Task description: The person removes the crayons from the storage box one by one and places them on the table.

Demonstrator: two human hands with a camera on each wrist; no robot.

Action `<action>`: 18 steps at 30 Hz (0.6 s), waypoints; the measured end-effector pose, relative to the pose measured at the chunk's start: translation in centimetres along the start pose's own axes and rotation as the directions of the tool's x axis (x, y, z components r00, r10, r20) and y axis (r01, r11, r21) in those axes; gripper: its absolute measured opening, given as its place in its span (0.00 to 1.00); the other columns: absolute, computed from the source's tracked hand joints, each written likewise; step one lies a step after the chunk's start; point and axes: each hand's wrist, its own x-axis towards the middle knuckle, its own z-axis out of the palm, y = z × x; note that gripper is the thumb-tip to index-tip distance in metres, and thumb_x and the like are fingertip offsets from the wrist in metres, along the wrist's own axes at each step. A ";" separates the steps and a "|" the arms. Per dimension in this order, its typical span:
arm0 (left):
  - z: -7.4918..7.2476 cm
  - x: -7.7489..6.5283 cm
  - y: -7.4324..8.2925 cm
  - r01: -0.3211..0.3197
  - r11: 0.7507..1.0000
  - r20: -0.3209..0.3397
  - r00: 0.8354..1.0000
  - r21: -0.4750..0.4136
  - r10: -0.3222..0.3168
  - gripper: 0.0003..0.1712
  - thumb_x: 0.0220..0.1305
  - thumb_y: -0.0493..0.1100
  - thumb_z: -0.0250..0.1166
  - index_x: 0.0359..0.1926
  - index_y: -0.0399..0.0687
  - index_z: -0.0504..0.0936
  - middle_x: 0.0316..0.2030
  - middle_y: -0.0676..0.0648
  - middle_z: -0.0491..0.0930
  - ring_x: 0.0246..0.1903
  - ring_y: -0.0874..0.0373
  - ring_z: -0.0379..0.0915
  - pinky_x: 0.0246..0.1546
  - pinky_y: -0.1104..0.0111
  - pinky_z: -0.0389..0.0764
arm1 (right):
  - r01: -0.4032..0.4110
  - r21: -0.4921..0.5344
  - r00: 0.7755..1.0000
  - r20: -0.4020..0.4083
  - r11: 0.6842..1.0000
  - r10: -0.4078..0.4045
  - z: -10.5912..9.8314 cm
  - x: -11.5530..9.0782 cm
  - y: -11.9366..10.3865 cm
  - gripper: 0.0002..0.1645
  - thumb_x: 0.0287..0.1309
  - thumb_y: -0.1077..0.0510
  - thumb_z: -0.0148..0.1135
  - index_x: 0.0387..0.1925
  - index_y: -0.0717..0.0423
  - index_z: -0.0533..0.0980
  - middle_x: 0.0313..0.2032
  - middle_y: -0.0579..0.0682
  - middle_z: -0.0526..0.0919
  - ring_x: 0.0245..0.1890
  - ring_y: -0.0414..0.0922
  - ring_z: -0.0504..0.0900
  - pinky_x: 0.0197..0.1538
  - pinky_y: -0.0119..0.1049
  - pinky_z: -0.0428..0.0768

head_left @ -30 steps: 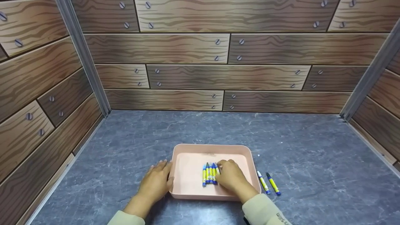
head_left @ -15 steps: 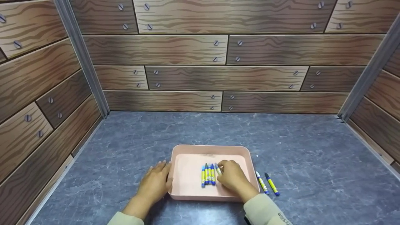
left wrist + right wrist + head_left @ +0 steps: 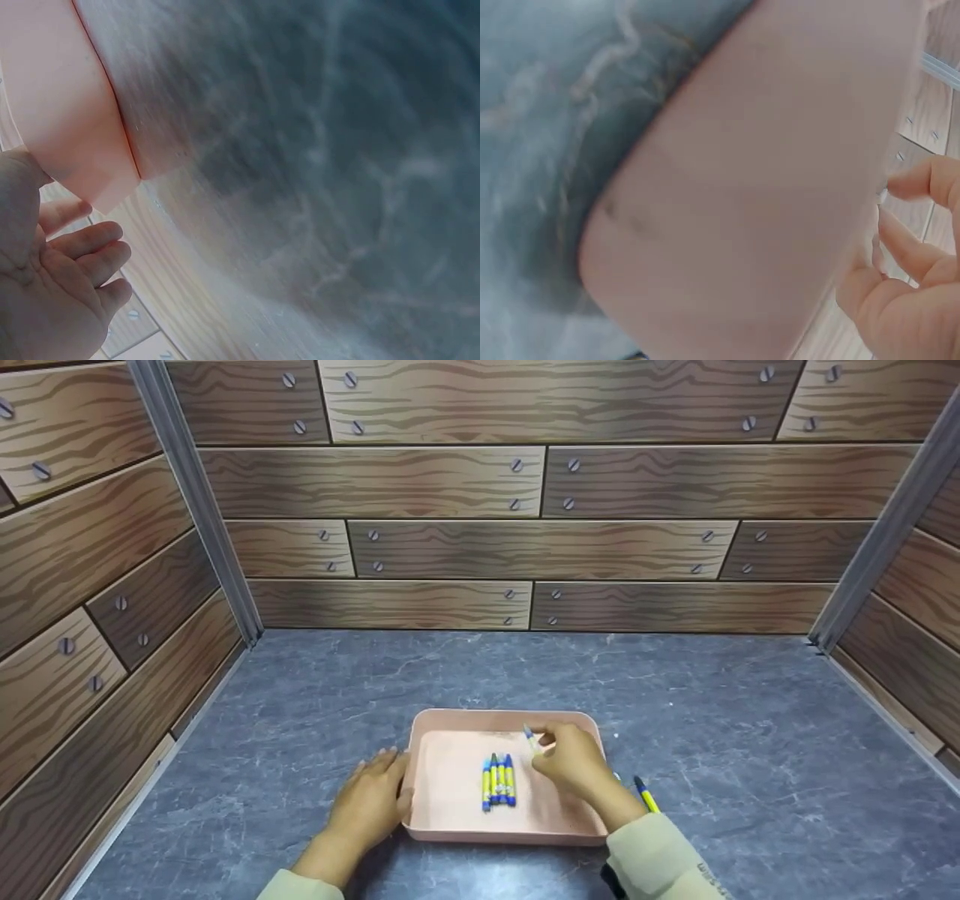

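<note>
Toward six o'clock in the head view, a pink tray (image 3: 442, 780) holds four crayons (image 3: 499, 782), wrapper print too small to read, like the right sleeve (image 3: 656, 859) lettering. Over it, the right hand (image 3: 574, 761) pinches another crayon (image 3: 532, 740); the left hand (image 3: 367, 799) touches its nine-o'clock wall with relaxed fingers. A dark-tipped crayon (image 3: 646, 795) lies at four o'clock on the table (image 3: 337, 682). Left wrist: fingers at eight o'clock, beside the tray. Right wrist: fingertips at three o'clock, probably on the crayon.

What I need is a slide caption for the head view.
Right hand pinches a pale-tipped crayon over a pink rectangular tray of blue-and-yellow crayons; left hand touches the tray's side.
</note>
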 end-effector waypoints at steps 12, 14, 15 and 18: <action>0.0 0.0 0.1 0.003 1.000 0.013 1.000 0.008 -0.003 0.28 0.59 0.42 0.64 0.58 0.33 0.74 0.57 0.31 0.72 0.59 0.38 0.66 0.61 0.45 0.63 | -0.107 0.051 0.994 -0.019 0.993 0.108 -4.2 -0.1 1.1 0.30 0.38 0.72 0.57 0.51 0.69 0.76 0.37 0.56 0.81 0.39 0.52 0.82 0.35 0.38 0.83; 0.0 0.0 0.1 0.007 1.000 0.016 1.000 0.008 -0.007 0.28 0.58 0.42 0.64 0.58 0.33 0.74 0.58 0.32 0.72 0.59 0.38 0.66 0.61 0.45 0.63 | -0.107 0.037 0.994 -0.030 0.994 0.108 -4.8 -0.3 1.6 0.30 0.38 0.72 0.57 0.51 0.69 0.76 0.37 0.56 0.81 0.40 0.53 0.82 0.35 0.39 0.83; 0.0 0.0 0.2 0.009 1.000 0.017 1.000 0.009 -0.010 0.28 0.58 0.42 0.64 0.58 0.33 0.74 0.58 0.32 0.72 0.59 0.38 0.66 0.61 0.45 0.63 | -0.114 0.028 0.993 -0.031 0.993 0.115 -5.1 -0.4 1.8 0.30 0.40 0.71 0.57 0.52 0.69 0.75 0.38 0.57 0.81 0.41 0.54 0.82 0.36 0.39 0.83; -0.1 0.0 0.2 0.015 1.000 0.023 1.000 0.004 -0.015 0.28 0.58 0.42 0.64 0.59 0.34 0.74 0.58 0.32 0.72 0.60 0.38 0.66 0.61 0.45 0.63 | -0.134 -0.003 0.991 -0.021 0.991 0.134 -6.0 -0.8 2.6 0.29 0.43 0.70 0.57 0.53 0.69 0.74 0.41 0.58 0.81 0.43 0.56 0.81 0.37 0.40 0.83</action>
